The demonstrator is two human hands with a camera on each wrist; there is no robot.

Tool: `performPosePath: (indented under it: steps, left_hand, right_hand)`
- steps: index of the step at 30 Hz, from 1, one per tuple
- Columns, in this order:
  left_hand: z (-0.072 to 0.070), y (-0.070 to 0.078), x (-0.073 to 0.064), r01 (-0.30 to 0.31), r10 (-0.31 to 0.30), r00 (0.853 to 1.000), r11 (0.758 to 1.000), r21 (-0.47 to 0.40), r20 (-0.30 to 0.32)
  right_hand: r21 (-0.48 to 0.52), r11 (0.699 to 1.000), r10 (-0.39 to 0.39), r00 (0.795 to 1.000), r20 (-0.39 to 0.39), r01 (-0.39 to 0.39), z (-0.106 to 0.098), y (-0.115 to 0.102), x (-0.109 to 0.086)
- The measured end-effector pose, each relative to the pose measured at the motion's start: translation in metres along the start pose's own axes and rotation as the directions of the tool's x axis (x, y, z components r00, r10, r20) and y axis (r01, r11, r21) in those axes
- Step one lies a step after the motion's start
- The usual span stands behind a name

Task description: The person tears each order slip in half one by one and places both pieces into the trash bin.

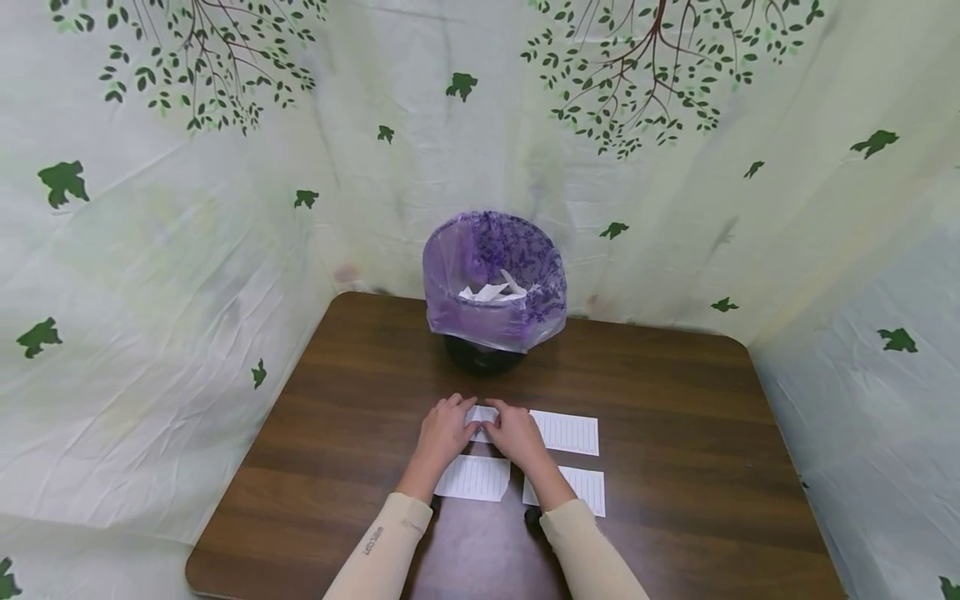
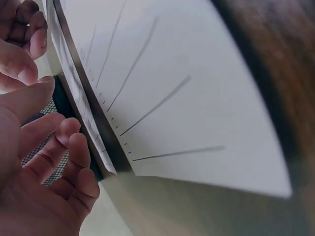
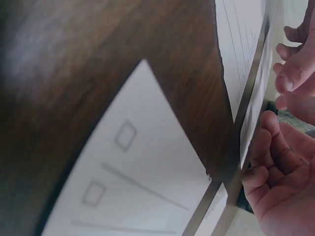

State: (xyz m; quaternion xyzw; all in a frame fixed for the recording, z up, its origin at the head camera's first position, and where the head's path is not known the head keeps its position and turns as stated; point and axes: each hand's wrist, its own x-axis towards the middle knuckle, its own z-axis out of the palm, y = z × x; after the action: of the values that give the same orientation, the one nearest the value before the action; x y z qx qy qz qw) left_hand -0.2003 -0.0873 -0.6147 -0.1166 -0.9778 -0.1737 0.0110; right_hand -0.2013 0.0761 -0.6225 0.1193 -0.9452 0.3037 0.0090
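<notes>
1. The small paper slip point(image 1: 481, 414) lies on the table point(image 1: 675, 500) a little behind the middle of it, toward the far edge where the bin stands. It sits directly under my fingertips, between my two hands. Most of it is covered, so I cannot tell its long axis for sure; the visible part runs left to right.
2. My left hand point(image 1: 444, 431) holds the slip at its left end and my right hand point(image 1: 516, 435) at its right end. The fingers of both are curled and pinch the paper, and the hands almost touch each other. Both are equally near to it.
3. In the wrist views the fingers point(image 2: 64, 147) are bent close beside a paper edge, but these pictures are blurred and I cannot read the grip more exactly.
4. Three other lined slips lie flat: one point(image 1: 567, 432) just right of my right hand, one point(image 1: 474, 478) under my left wrist, and one point(image 1: 581, 489) beside my right forearm, nearer to the front edge.
5. The bin point(image 1: 494, 287) with a purple bag stands at the far edge, in the centre, with white paper pieces point(image 1: 495, 291) inside.
6. The table is dark wood, and a leaf-printed curtain point(image 1: 187, 250) closes it on three sides.
</notes>
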Motion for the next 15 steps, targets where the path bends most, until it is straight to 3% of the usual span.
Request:
performPosePath:
  steps: [15]
  left_hand:
    - [0.007,-0.002,0.003,0.023,-0.023,1.000,0.999,-0.031,0.011]
  right_hand:
    - [-0.099,0.995,0.010,1.000,-0.023,-0.012,0.011,-0.004,0.005]
